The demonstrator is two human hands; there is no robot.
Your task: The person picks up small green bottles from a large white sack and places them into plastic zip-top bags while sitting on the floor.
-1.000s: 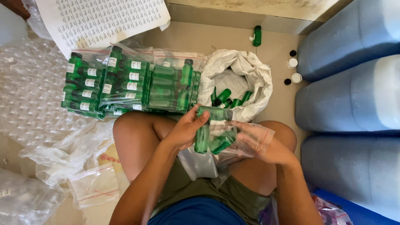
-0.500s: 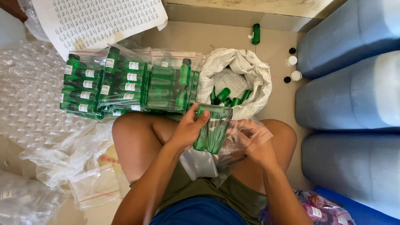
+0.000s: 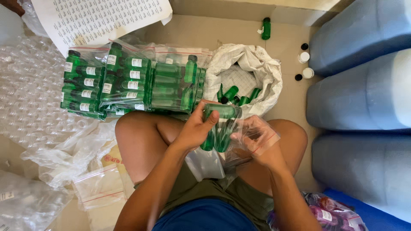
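Note:
My left hand grips a bunch of small green bottles above my lap, with one bottle lying across the top. My right hand holds a clear zip bag with a red strip, and the bottles' lower ends sit at its mouth. A white sack with loose green bottles stands just beyond my hands. To its left lie several clear bags packed with labelled green bottles.
Large blue-grey jugs line the right side. Empty clear bottles in plastic cover the left. Spare zip bags lie by my left knee. A printed sheet, a lone green bottle and small caps lie at the back.
The bunch of green bottles has shifted from being held free in both hands down toward the clear bag's mouth, and my right hand has spread the bag open.

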